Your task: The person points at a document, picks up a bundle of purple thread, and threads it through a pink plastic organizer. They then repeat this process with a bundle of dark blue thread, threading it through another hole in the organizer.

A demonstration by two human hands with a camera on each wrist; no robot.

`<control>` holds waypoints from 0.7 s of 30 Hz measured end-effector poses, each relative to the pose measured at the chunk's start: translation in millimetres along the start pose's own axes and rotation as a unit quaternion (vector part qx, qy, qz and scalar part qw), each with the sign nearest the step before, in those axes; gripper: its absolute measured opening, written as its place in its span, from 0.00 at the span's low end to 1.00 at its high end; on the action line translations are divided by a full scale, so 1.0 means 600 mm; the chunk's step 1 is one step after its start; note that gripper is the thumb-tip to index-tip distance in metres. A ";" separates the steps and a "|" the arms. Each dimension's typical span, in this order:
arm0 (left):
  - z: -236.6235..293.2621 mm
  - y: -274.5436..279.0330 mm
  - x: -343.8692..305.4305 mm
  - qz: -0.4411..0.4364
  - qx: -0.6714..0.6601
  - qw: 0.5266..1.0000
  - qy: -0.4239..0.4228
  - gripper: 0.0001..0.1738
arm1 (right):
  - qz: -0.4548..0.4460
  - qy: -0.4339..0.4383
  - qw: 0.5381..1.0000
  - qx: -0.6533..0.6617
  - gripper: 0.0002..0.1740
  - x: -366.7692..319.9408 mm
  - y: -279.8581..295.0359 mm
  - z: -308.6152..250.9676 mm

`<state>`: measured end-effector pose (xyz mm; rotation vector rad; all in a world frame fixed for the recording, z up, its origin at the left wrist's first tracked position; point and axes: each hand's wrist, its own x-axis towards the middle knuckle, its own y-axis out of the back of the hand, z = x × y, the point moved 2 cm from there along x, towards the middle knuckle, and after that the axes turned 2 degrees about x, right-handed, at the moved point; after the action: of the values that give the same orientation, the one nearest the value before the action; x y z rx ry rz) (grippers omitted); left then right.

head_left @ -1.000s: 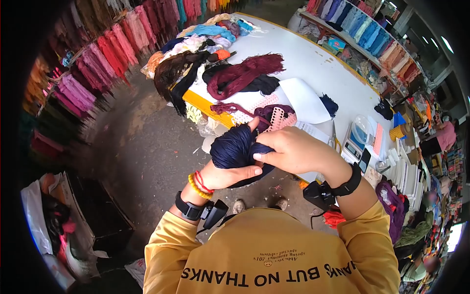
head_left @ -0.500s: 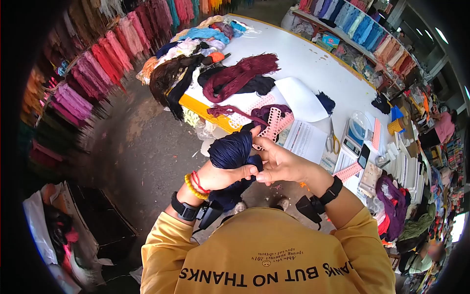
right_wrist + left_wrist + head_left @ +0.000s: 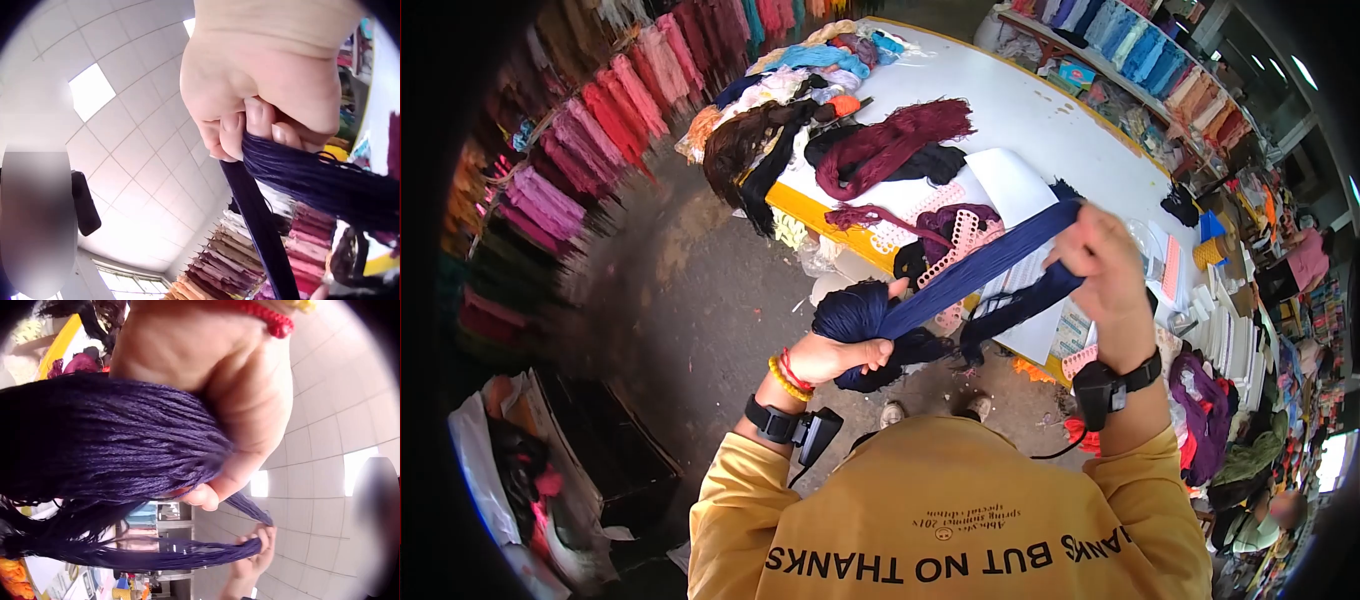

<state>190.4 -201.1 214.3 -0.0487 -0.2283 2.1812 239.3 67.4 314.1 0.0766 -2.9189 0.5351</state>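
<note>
Dark blue yarn bundle [image 3: 870, 315] | held in the air in front of the person, just beside the white table [image 3: 1040, 120] | left hand [image 3: 835, 355] wraps tight round the fat end | right hand [image 3: 1105, 260] is lifted, fingers curled round a long blue strand [image 3: 985, 265] stretched between both hands | pink plastic cards [image 3: 965, 240] lie on the table behind

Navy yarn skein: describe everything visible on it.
The navy yarn skein is a hank of many thin, matte, twisted dark-blue strands. The left hand grips its bunched, rounded end, and the right hand grips the other end. Between them one band runs taut and a second part sags beneath. It hangs in the air before the table edge.
</note>
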 end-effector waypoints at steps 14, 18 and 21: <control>-0.135 0.041 0.003 0.092 -0.063 0.989 0.095 0.36 | -0.004 0.277 0.961 -0.021 0.13 -0.031 0.005 -0.278; -0.133 0.036 0.010 0.126 -0.018 0.988 0.083 0.33 | 0.040 0.342 0.937 -0.054 0.10 -0.045 0.034 -0.326; -0.133 0.036 0.008 0.148 -0.055 0.984 0.080 0.32 | -0.034 0.272 0.958 0.083 0.22 -0.030 -0.015 -0.339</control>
<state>179.9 -197.8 132.3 -0.3397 -0.2628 2.4435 290.2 131.7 501.5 0.0408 -2.3258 0.6656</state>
